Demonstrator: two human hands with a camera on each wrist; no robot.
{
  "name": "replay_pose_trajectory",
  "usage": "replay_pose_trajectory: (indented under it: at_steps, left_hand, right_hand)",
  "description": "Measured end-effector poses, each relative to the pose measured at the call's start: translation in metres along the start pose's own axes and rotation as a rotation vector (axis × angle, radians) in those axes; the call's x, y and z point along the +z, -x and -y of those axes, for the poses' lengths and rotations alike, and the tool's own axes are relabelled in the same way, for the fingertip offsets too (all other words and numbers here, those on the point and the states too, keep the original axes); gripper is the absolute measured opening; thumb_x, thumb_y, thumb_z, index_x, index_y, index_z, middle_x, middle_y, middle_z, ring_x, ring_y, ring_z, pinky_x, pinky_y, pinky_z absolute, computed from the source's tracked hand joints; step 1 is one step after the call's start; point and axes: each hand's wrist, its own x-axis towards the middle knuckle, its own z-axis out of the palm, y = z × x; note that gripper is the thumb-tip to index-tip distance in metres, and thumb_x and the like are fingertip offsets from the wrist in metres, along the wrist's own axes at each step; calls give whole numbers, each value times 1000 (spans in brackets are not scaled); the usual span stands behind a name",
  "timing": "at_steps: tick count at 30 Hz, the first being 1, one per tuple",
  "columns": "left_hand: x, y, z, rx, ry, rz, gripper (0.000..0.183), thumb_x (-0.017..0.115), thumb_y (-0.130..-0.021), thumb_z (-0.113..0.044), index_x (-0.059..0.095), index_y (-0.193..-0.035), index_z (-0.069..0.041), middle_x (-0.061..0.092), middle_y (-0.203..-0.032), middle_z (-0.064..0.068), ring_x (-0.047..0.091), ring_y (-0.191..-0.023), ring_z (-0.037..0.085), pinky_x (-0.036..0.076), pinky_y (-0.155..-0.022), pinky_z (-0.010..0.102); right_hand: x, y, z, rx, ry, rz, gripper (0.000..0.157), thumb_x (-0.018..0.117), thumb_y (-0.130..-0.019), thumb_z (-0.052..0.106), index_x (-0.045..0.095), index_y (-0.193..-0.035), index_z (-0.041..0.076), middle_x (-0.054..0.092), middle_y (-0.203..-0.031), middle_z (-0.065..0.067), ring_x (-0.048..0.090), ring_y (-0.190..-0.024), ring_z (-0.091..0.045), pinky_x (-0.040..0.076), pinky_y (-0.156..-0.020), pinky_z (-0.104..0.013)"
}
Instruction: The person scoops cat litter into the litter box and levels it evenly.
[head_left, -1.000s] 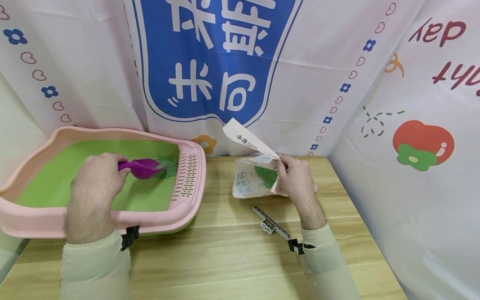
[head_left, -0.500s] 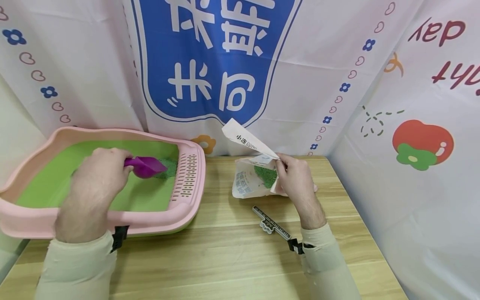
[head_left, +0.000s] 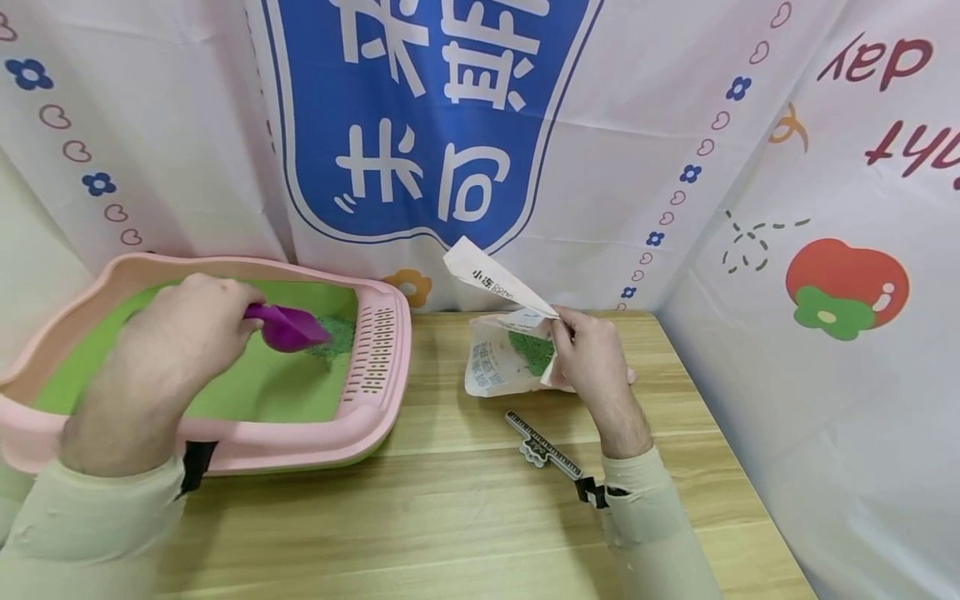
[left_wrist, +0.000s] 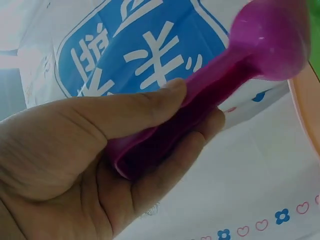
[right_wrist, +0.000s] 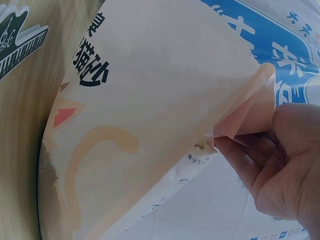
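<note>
Toward nine o'clock on the wooden table point(head_left: 450, 525), inside the pink-rimmed tray point(head_left: 300, 450), the left hand point(head_left: 187, 325) holds a purple scoop point(head_left: 291, 330) by its handle, thumb on one side and fingers curled on the other. From that grip the bowl lies at three o'clock, the long axis running from about nine o'clock at the handle to between three and four at the tip. A patch of green granules point(head_left: 340, 335) lies at three o'clock from the bowl, beside the slotted ledge point(head_left: 372, 350); the left hand is much the nearer to it. Well apart, also at three o'clock from the scoop, sits the paper bag point(head_left: 491, 367), with more green granules showing in its mouth. At the bag's three o'clock side, the right hand point(head_left: 596, 354) pinches the paper edge closely, a folded flap point(head_left: 498, 279) pointing toward ten o'clock. A clip point(head_left: 543, 446) lies near, at seven o'clock from that hand.

I cannot tell whether the scoop's tip touches the patch, or whether the bowl holds anything. The left wrist view cuts off the bowl's top; paper and hand hide how deep the bag's contents go.
</note>
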Motion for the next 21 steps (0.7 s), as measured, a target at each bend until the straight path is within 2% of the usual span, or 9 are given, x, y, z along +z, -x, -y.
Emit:
replay_pose_trajectory:
  at_steps: [6, 9, 12, 16, 21]
  left_hand:
    - [-7, -11, 7, 47, -24, -9, 12, 72, -111, -7, 78, -118, 1, 72, -89, 17, 62, -74, 30, 51, -62, 42]
    - [-6, -21, 13, 84, -26, -6, 12, 73, -111, -7, 79, -115, 3, 69, -83, 13, 62, -71, 28, 48, -60, 39]
    - [-4, -33, 18, 94, -25, 15, 18, 73, -111, -6, 80, -122, 7, 71, -85, 15, 63, -71, 28, 50, -60, 39]
    - [1, -48, 25, 136, -62, 18, 20, 76, -108, -5, 81, -125, 5, 78, -92, 19, 66, -77, 32, 58, -67, 49]
    - [8, -65, 32, 232, -96, 2, 14, 80, -104, -3, 84, -117, 3, 84, -100, 22, 74, -85, 37, 65, -82, 63]
  right_hand:
    - [0, 0, -1, 0, 2, -4, 28, 66, -117, 12, 86, -134, 2, 88, -122, -24, 89, -91, -38, 68, -67, -47]
    - [0, 0, -1, -1, 8, -7, 27, 67, -117, 11, 86, -134, 3, 88, -123, -24, 89, -90, -37, 66, -65, -43]
    - [1, 0, -1, 0, 8, -5, 28, 67, -116, 11, 86, -135, 3, 88, -122, -24, 86, -84, -35, 61, -60, -36]
    - [1, 0, -1, -3, 5, 0, 28, 67, -116, 10, 85, -136, 2, 88, -122, -25, 83, -78, -33, 53, -56, -28]
    - [1, 0, -1, -5, 4, -3, 28, 67, -116, 11, 85, -136, 2, 89, -121, -24, 83, -78, -32, 53, -56, -28]
